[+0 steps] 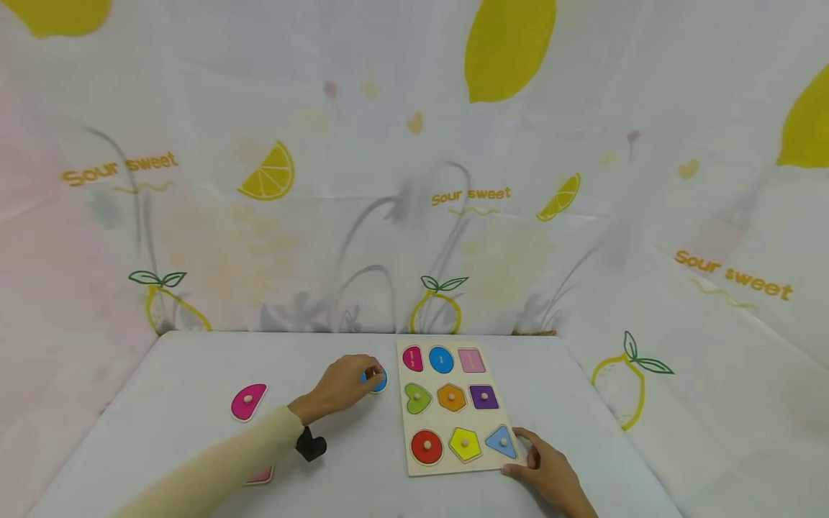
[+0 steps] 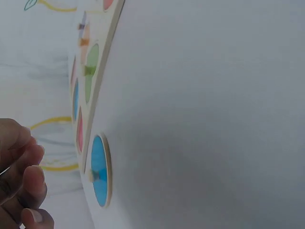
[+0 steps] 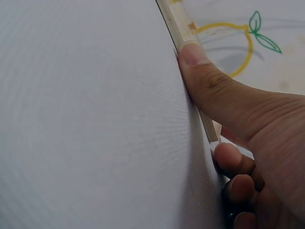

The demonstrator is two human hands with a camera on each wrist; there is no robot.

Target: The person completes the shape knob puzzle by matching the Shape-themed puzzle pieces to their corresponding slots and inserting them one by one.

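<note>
My left hand (image 1: 343,385) hovers by a blue oval puzzle piece (image 2: 100,160) with a small wooden knob, lying flat on the table. In the left wrist view its loosely bent fingers (image 2: 34,183) are apart from the knob. My right hand (image 1: 549,473) grips the near right corner of the wooden knob puzzle board (image 1: 443,421), thumb (image 3: 205,78) along the near edge and fingers round the side. Green heart, orange hexagon, purple square, red circle, yellow pentagon and light blue triangle pieces sit in the board. Its far row shows bare magenta, blue and pink recesses.
A magenta half-round piece (image 1: 247,401) with a knob lies left of my left arm. Part of a pink piece (image 1: 262,476) shows from behind the sleeve (image 1: 227,460). Under the left wrist is a black object (image 1: 312,444). A lemon-print cloth (image 1: 363,237) hangs behind the white table.
</note>
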